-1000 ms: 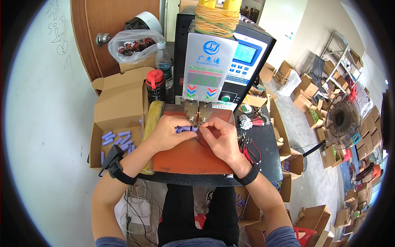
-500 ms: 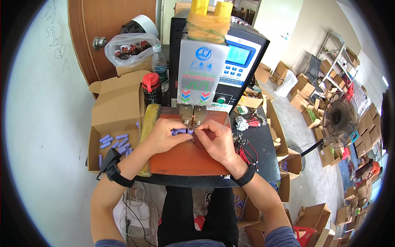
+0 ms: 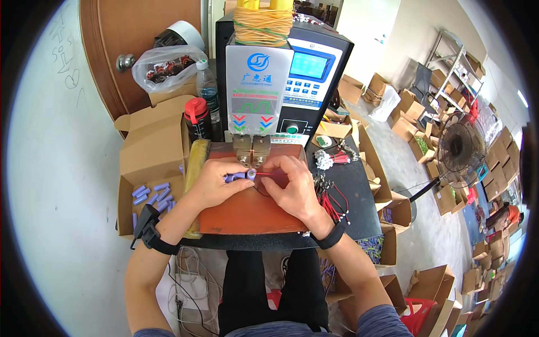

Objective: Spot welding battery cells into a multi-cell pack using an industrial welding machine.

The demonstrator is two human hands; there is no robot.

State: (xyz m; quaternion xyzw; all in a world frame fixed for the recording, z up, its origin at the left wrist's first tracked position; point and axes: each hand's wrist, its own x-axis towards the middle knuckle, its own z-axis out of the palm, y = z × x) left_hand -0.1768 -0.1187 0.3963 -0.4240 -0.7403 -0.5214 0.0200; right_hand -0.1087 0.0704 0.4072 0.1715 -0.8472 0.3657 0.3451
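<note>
My left hand point(image 3: 216, 185) pinches a few purple cylindrical battery cells point(image 3: 238, 176) between thumb and fingers, the nearest cell's pale end turned up. A thin red wire point(image 3: 262, 173) runs from that end into the curled fingers of my right hand point(image 3: 295, 188), which partly hide it. A dark wire hangs below the cells. Just beyond my fingertips are the two metal electrode arms point(image 3: 251, 151) of a spot welder point(image 3: 261, 84). Both hands are over an orange-brown mat point(image 3: 252, 216).
Left of the mat, an open cardboard box point(image 3: 151, 160) holds loose purple cells. A red-capped bottle point(image 3: 197, 118) and a clear water bottle point(image 3: 207, 90) stand behind it. Red wire leads point(image 3: 339, 157) lie to the right. A fan point(image 3: 461, 147) stands on the floor.
The view has shifted, with the welder now further left in the picture. The held cells have come slightly toward me from the electrodes, and the red wire now shows between my hands.
</note>
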